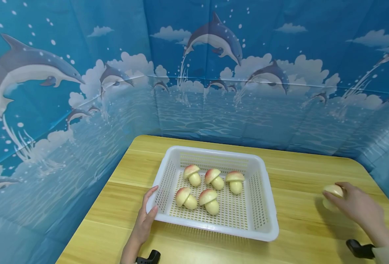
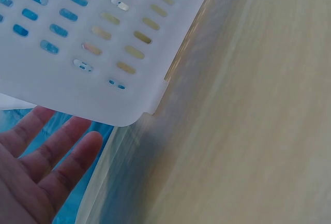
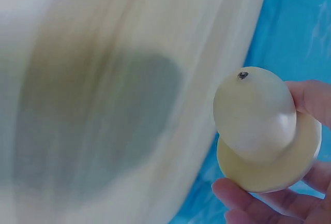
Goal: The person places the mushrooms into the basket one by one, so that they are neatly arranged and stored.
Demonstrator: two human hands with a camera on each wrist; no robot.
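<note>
A white plastic basket (image 1: 214, 230) with slotted walls stands on the wooden table. Several toy mushrooms (image 1: 211, 201), pale yellow with pink-blushed caps, lie in it. My left hand (image 1: 144, 220) holds the basket's near left corner, thumb and a finger on the rim. In the left wrist view, fingers (image 2: 70, 169) of that hand reach up to the basket's edge, some tips hidden behind it. Far to the right, my right hand (image 1: 359, 205) grips another toy mushroom (image 3: 256, 115) over the table. Its rounded stem, with a small dark spot, faces the right wrist camera; thumb and fingers hold the cap.
The yellow wood-grain table (image 1: 300, 183) has rounded far corners. A blue curtain (image 1: 194, 110) printed with dolphins and waves hangs close behind it and along both sides. Black wrist straps (image 1: 149, 256) are on both wrists.
</note>
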